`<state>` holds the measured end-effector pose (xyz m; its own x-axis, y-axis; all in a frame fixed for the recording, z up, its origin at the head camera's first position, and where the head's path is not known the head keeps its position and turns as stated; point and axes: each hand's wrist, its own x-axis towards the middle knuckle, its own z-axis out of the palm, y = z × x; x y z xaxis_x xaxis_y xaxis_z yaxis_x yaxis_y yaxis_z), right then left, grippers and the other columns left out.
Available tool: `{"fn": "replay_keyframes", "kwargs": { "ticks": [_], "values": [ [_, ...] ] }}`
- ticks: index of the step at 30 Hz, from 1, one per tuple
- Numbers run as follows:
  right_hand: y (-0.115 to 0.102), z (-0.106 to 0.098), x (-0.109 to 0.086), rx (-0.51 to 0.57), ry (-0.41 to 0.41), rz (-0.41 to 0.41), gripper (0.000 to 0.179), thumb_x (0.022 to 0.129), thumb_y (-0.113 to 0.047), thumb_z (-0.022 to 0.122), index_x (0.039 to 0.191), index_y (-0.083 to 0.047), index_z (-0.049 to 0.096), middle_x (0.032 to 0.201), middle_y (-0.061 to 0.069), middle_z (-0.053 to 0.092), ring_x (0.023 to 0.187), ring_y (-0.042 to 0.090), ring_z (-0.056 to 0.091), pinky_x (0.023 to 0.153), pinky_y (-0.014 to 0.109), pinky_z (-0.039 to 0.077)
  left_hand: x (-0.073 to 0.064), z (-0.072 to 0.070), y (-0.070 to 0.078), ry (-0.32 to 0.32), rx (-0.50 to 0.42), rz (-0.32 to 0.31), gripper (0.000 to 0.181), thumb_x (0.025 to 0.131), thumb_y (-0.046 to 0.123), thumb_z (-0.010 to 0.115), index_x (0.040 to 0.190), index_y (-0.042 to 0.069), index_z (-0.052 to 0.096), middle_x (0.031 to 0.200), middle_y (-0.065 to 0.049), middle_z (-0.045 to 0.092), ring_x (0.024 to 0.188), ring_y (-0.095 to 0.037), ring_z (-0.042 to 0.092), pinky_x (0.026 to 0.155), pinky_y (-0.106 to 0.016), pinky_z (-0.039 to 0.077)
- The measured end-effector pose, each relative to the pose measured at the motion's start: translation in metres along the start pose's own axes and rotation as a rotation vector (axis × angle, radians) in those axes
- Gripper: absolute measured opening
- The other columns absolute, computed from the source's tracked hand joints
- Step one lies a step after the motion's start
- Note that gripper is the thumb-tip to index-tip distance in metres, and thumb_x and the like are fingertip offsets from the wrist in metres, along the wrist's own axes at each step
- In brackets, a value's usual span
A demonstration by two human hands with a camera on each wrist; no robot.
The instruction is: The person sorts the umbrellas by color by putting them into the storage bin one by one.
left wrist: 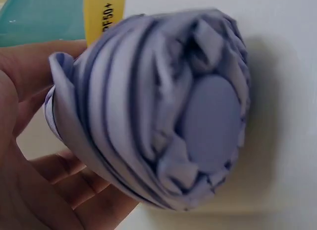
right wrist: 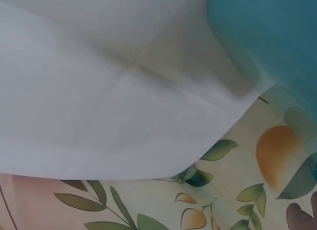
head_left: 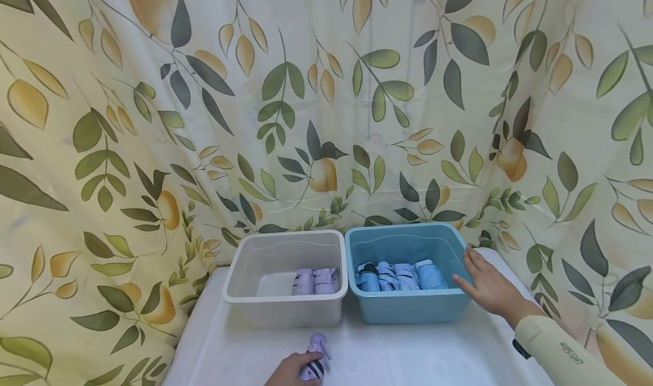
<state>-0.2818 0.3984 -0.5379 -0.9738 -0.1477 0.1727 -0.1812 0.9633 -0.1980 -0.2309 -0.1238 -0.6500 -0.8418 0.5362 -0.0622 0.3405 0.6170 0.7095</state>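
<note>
My left hand [head_left: 292,370] grips a folded purple umbrella [head_left: 317,342] low over the table's front, before the bins. In the left wrist view the umbrella [left wrist: 124,101] shows its pleated fabric and round end, with a yellow tag [left wrist: 103,15] behind it. My right hand [head_left: 487,287] lies with straight fingers at the right rim of the blue bin [head_left: 408,309]. Several folded blue and bluish-purple umbrellas [head_left: 405,276] lie side by side in that bin. In the grey-white bin [head_left: 285,312] to its left are two folded purple umbrellas [head_left: 314,282].
Both bins stand close side by side at the back of a white table [head_left: 388,357]. A curtain [head_left: 326,119] printed with leaves and fruit hangs behind and along both sides. The table's rounded edge [right wrist: 148,178] shows in the right wrist view.
</note>
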Motion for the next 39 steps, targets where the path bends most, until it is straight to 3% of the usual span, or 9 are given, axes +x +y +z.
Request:
{"fn": "replay_keyframes", "kwargs": {
  "ticks": [4, 9, 17, 21, 24, 31, 35, 39],
  "values": [
    [-0.001, -0.002, 0.001, -0.001, 0.000, -0.002, 0.091, 0.098, -0.057, 0.040, 0.146, 0.017, 0.019, 0.155, 0.033, 0.011, 0.140, 0.051, 0.013, 0.106, 0.067, 0.019, -0.004, -0.016, 0.007, -0.031, 0.033, -0.035, 0.048, 0.079, 0.030, 0.079, 0.125, 0.028, 0.067, 0.089, 0.006, 0.055, 0.077, -0.008, 0.050, 0.069, -0.030, 0.045],
    [-0.002, -0.004, 0.002, -0.006, -0.003, -0.001, 0.091, 0.098, -0.058, 0.040, 0.146, 0.017, 0.018, 0.154, 0.033, 0.012, 0.140, 0.051, 0.013, 0.106, 0.067, 0.018, -0.015, -0.054, 0.025, -0.067, 0.089, -0.072, 0.048, 0.078, 0.031, 0.078, 0.124, 0.037, 0.067, 0.093, 0.008, 0.054, 0.079, -0.009, 0.050, 0.068, -0.032, 0.046],
    [0.000, -0.005, 0.000, -0.015, -0.004, -0.014, 0.090, 0.098, -0.057, 0.040, 0.146, 0.017, 0.019, 0.154, 0.034, 0.013, 0.140, 0.051, 0.013, 0.106, 0.066, 0.019, -0.031, -0.117, 0.057, -0.001, 0.265, 0.144, 0.048, 0.080, 0.028, 0.075, 0.126, 0.036, 0.066, 0.097, 0.014, 0.052, 0.078, -0.003, 0.050, 0.063, -0.024, 0.044],
    [0.001, -0.004, -0.001, -0.021, -0.002, -0.011, 0.091, 0.098, -0.057, 0.040, 0.146, 0.017, 0.019, 0.154, 0.034, 0.013, 0.140, 0.050, 0.014, 0.107, 0.066, 0.019, -0.030, -0.153, 0.076, 0.015, 0.341, 0.175, 0.045, 0.082, 0.027, 0.074, 0.126, 0.037, 0.066, 0.101, 0.012, 0.053, 0.079, -0.003, 0.051, 0.063, -0.026, 0.045],
    [0.001, -0.004, -0.002, -0.021, 0.001, -0.003, 0.091, 0.098, -0.058, 0.040, 0.147, 0.016, 0.019, 0.154, 0.033, 0.014, 0.140, 0.050, 0.014, 0.107, 0.066, 0.019, -0.028, -0.180, 0.090, 0.061, 0.431, 0.214, 0.045, 0.083, 0.025, 0.075, 0.126, 0.035, 0.065, 0.104, 0.009, 0.054, 0.080, -0.005, 0.053, 0.064, -0.028, 0.047],
    [0.000, -0.001, -0.004, -0.010, 0.000, 0.004, 0.092, 0.098, -0.059, 0.040, 0.147, 0.015, 0.019, 0.154, 0.033, 0.015, 0.140, 0.050, 0.015, 0.106, 0.066, 0.019, -0.012, -0.229, 0.109, 0.115, 0.577, 0.267, 0.046, 0.082, 0.021, 0.076, 0.126, 0.032, 0.066, 0.103, 0.004, 0.054, 0.074, -0.009, 0.052, 0.059, -0.029, 0.044],
    [-0.002, -0.001, -0.004, -0.002, 0.002, 0.006, 0.091, 0.098, -0.059, 0.039, 0.147, 0.015, 0.018, 0.155, 0.032, 0.014, 0.140, 0.050, 0.014, 0.107, 0.066, 0.019, 0.011, -0.254, 0.107, 0.125, 0.606, 0.291, 0.047, 0.081, 0.014, 0.075, 0.125, 0.028, 0.068, 0.098, 0.001, 0.055, 0.074, -0.012, 0.051, 0.059, -0.030, 0.044],
    [-0.003, 0.000, -0.002, -0.015, 0.011, 0.000, 0.091, 0.098, -0.058, 0.040, 0.147, 0.016, 0.019, 0.154, 0.032, 0.015, 0.140, 0.050, 0.015, 0.107, 0.066, 0.020, 0.038, -0.270, 0.098, 0.085, 0.644, 0.281, 0.046, 0.078, 0.012, 0.075, 0.122, 0.025, 0.069, 0.092, -0.001, 0.055, 0.074, -0.013, 0.050, 0.058, -0.030, 0.044]
  ]
}}
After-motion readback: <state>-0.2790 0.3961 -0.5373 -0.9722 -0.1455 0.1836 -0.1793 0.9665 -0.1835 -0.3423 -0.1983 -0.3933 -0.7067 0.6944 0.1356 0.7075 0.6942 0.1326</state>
